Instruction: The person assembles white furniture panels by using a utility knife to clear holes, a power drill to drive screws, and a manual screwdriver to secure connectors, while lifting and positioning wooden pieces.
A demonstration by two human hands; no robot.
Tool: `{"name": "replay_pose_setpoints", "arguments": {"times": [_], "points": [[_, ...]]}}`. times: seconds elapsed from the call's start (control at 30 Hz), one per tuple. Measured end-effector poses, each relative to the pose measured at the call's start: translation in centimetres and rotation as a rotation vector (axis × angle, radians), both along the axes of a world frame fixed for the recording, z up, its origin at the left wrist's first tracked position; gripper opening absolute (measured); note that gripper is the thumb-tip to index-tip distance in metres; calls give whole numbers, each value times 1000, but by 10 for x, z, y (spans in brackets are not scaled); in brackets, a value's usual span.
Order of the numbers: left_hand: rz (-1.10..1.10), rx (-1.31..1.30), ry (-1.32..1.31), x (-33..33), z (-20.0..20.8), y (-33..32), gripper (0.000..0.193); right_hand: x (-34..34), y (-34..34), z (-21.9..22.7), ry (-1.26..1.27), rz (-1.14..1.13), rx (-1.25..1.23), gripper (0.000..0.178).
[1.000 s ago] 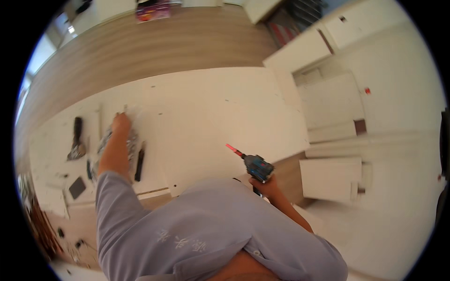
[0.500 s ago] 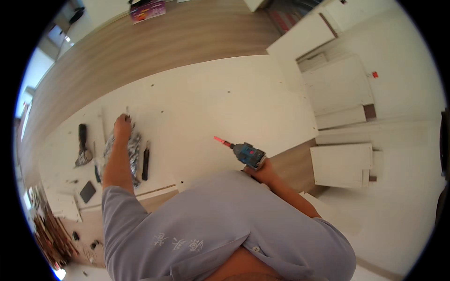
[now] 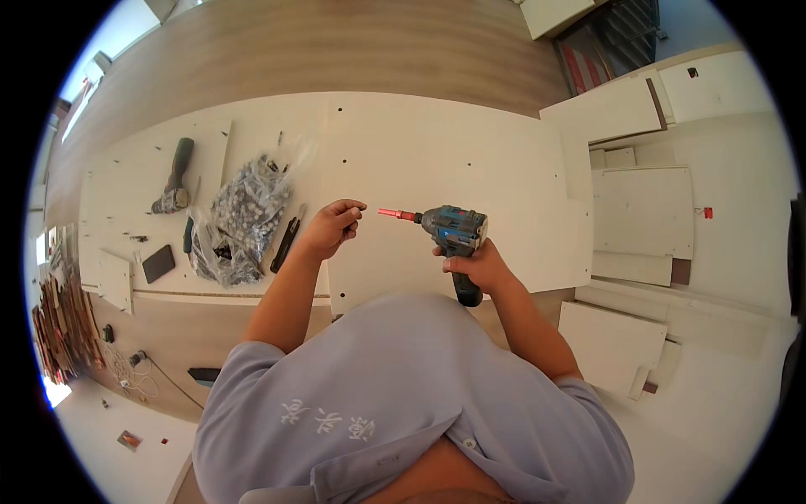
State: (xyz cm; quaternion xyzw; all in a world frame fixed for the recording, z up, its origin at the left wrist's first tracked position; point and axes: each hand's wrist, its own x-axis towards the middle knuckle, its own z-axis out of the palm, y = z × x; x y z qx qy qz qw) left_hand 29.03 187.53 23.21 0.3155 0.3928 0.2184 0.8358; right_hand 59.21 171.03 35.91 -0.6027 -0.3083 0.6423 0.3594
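My right hand (image 3: 477,267) grips the handle of a blue-and-black cordless impact driver (image 3: 453,228), held above a large white panel (image 3: 420,134). Its red-tipped bit (image 3: 395,213) points left. Just beyond the bit's tip, apart from it, my left hand (image 3: 334,228) pinches a small dark screw-like piece (image 3: 362,207) between thumb and fingers. A clear plastic bag (image 3: 252,202) full of small metal fittings lies left of that hand. Between bag and forearm rests a black utility knife (image 3: 288,242).
A second power tool (image 3: 176,178), a dark flat block (image 3: 158,264) and a smaller white board (image 3: 116,281) lie at the left. White panels (image 3: 642,210) are stacked at the right. Wooden strips (image 3: 63,323) and a cable (image 3: 138,382) are on the floor at lower left.
My left hand has come right from the bag, bringing the small piece to the driver's bit. The driver has risen slightly and turned level. The whole view has shifted.
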Motion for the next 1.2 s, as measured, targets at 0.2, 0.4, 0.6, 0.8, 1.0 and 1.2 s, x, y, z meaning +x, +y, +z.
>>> {"name": "replay_pose_setpoints", "arguments": {"times": [0.2, 0.4, 0.6, 0.8, 1.0, 1.2], "points": [[-153, 156, 194, 17, 31, -5, 22, -2, 3, 11, 23, -1, -22, 50], [-163, 185, 218, 19, 12, 1, 19, -3, 2, 5, 31, -48, -26, 50], [-194, 215, 179, 28, 8, 0, 23, 3, 11, 11, -6, 16, -68, 45], [27, 121, 272, 46, -14, -4, 31, -15, 46, -19, -238, 55, -20, 30], [323, 291, 419, 29, -50, -27, 26, -40, 117, -62, -405, 53, 75, 22], [-29, 401, 492, -9, -50, -68, 20, -60, 191, -52, -735, 237, 124, 33]]}}
